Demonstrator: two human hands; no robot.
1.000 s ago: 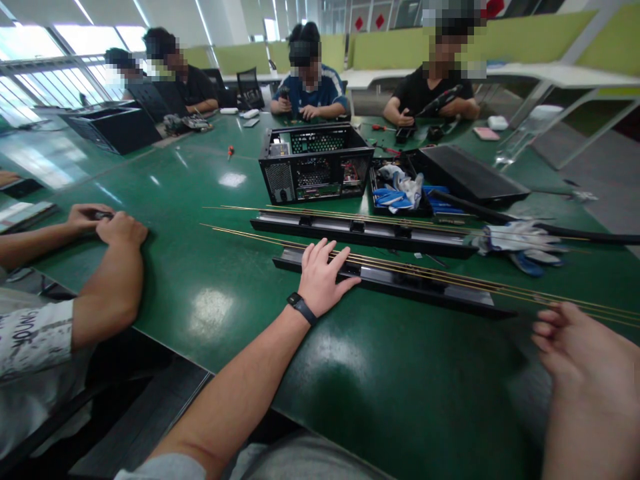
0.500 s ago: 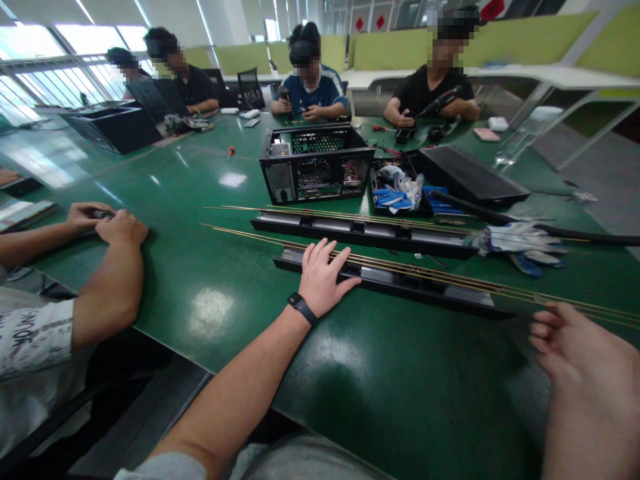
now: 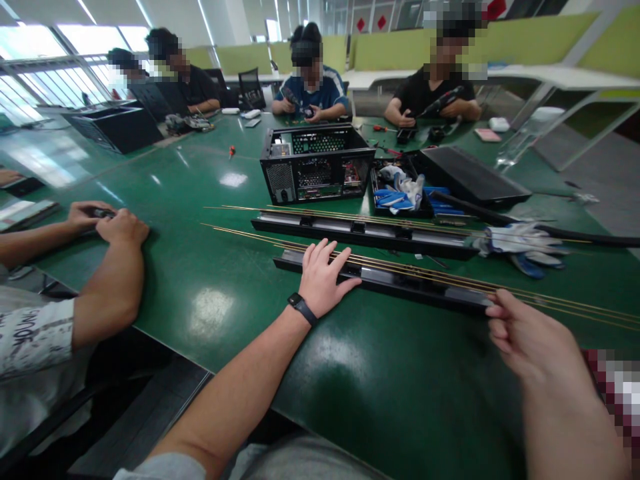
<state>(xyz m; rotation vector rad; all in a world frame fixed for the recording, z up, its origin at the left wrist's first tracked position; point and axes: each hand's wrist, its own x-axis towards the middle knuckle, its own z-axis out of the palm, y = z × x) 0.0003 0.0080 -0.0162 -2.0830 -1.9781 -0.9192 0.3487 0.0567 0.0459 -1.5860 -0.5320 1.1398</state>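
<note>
The near black channel rail (image 3: 425,291) lies across the table before me. Thin brass-coloured rods (image 3: 565,301) run lengthwise along it and stick out past both ends. My left hand (image 3: 323,277) rests flat over the rail and rods, fingers spread. At the rail's right end is my right hand (image 3: 530,333), its fingers curled into a pinch; what sits between the fingertips is hidden. Behind lies a second black channel rail (image 3: 357,233), parallel to the first, also with rods along it.
Beyond the rails stand an open black computer case (image 3: 317,163) and a tray (image 3: 425,208) of gloves. A work glove (image 3: 525,243) lies by the far rail's right end. A neighbour's hands (image 3: 113,223) are at left. Several people sit across the green table (image 3: 210,320).
My right hand has moved left, from beyond the near rail's right end to that end. My left hand has stayed in place.
</note>
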